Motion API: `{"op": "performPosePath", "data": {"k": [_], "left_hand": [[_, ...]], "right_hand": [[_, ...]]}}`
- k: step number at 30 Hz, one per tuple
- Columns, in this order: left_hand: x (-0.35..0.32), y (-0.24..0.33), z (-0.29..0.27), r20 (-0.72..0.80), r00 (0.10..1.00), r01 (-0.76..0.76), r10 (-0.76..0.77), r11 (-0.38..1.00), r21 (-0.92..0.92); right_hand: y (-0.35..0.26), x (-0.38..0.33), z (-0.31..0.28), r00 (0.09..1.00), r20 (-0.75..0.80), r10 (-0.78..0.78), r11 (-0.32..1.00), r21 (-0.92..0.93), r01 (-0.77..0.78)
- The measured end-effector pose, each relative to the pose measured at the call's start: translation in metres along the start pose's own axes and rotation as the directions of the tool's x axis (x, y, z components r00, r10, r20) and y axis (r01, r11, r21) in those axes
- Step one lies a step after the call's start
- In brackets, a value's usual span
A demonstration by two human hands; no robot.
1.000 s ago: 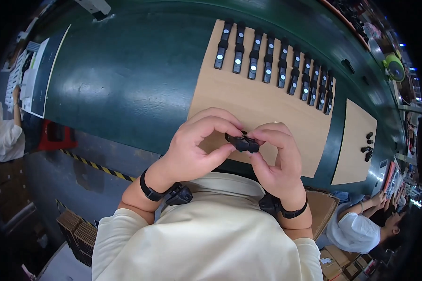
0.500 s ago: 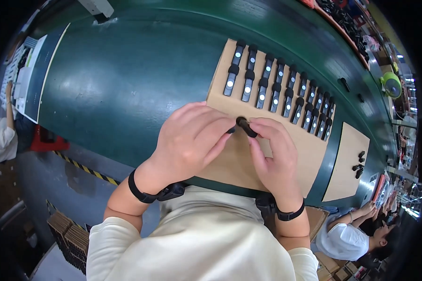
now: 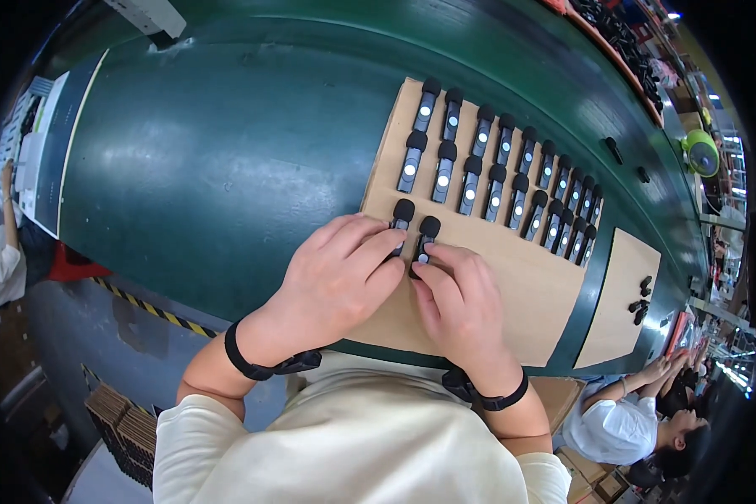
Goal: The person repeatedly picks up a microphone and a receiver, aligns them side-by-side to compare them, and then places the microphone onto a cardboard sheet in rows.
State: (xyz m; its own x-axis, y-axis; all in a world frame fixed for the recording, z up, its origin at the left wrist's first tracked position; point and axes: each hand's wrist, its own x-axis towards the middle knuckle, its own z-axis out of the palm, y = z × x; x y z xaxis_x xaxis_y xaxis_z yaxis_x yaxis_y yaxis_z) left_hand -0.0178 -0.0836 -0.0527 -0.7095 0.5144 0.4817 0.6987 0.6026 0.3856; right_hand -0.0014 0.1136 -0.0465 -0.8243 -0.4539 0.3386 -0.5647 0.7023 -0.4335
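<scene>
Lowers two black foam-capped microphones from mid-air onto the cardboard sheet, gripping one apiece in the narrowly pinched left hand and right hand, apparently starting a third row.

A long, dark-green table bears a tan cardboard sheet, where small black oblong devices with bulbous tops lie in two rows; a nearer pair, partly hidden, seems to rest there. Rightward, a smaller tan cardboard sheet carries black pieces, and two dark objects lie on bare green.
</scene>
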Motion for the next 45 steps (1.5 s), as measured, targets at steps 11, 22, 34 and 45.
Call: {"op": "performPosePath", "data": {"k": [11,22,34,45], "left_hand": [[0.005,-0.004,0.008,-0.055,0.997,0.044,-0.047,0.998,-0.046],[0.006,0.0,0.001,-0.04,0.992,0.116,-0.117,0.993,-0.037],[0.01,0.001,0.007,-0.12,0.978,0.168,-0.17,0.985,-0.025],[0.02,0.01,0.006,-0.182,0.954,0.242,-0.24,0.97,-0.011]], "right_hand": [[0.007,0.0,0.004,0.999,-0.033,0.029,0.999,-0.036,-0.03],[0.043,-0.015,-0.097,0.98,0.046,0.195,0.98,-0.058,-0.193],[0.243,0.035,-0.179,0.927,-0.008,0.374,0.887,-0.288,-0.361],[0.365,0.09,-0.148,0.876,0.195,0.442,0.868,-0.339,-0.363]]}}
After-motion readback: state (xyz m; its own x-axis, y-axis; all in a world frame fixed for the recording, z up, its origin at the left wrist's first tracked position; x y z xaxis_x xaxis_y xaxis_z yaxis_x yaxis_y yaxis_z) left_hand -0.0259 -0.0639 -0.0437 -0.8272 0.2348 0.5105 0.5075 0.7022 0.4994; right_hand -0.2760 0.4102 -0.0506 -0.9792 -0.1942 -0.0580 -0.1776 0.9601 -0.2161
